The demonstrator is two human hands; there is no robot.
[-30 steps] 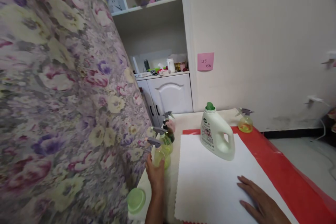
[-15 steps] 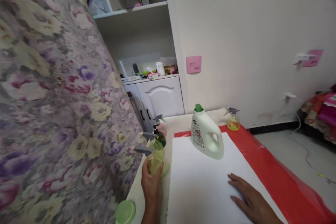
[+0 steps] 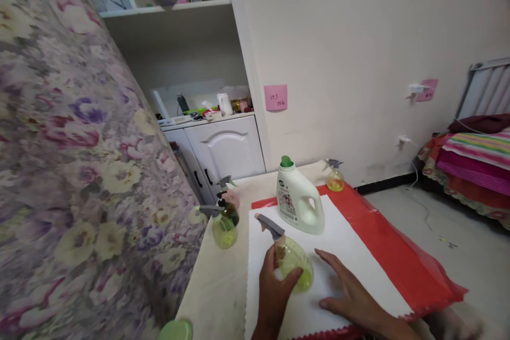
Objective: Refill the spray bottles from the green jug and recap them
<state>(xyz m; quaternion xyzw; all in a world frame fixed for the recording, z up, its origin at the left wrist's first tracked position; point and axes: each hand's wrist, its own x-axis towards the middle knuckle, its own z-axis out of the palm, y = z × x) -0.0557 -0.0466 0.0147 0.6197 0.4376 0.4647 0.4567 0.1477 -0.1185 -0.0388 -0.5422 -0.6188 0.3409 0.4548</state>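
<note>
My left hand is wrapped round a clear yellow-green spray bottle with a grey trigger head, tilted over the white sheet. To the bottle's right, my right hand holds nothing, its fingers and thumb spread apart. Behind them a pale green detergent jug with a green spout stands on the sheet. A second yellow-green spray bottle stands on the table's left side, with a dark pump bottle and a pink spray bottle behind it.
A small spray bottle with orange-yellow liquid stands at the far right corner of the red covering. A green lid lies at the near left edge. The floral curtain borders the left, a white cabinet the back.
The spray bottle in my left hand has come from the table's left side to above the white sheet. My right hand has moved left, closer to it. The view has turned right.
</note>
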